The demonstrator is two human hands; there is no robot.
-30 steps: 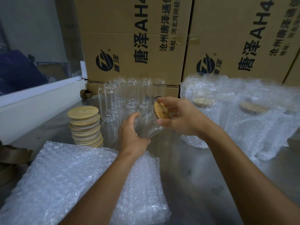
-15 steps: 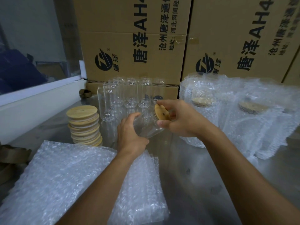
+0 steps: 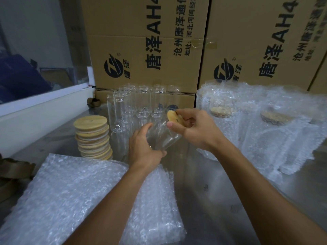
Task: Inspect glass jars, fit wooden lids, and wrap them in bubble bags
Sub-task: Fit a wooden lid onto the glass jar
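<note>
Left hand [image 3: 144, 147] gripping tilted glass jar [image 3: 161, 137]; right hand [image 3: 196, 129] pinching wooden lid [image 3: 174, 117] at its mouth, above bare bench [image 3: 212, 191] between bubble bags [image 3: 79, 200].

A: What stands at the back?

B: Two big cardboard boxes [image 3: 146, 43] side by side, printed with black Chinese characters, "AH4" and a round logo. A strip of clear tape [image 3: 203, 43] crosses the seam between them. They rest on a lower box [image 3: 184, 99] whose front edge shows beneath.

A: And to the left?

B: A white ledge [image 3: 44, 106] runs along the grey metal tabletop [image 3: 221, 200], with a glass pane [image 3: 35, 41] above it; something dark blue [image 3: 19, 76] shows blurred behind the glass. A brown tape roll [image 3: 92, 102] sits in the corner by the ledge. More brown rolls [image 3: 12, 172] lie at the left edge.
</note>
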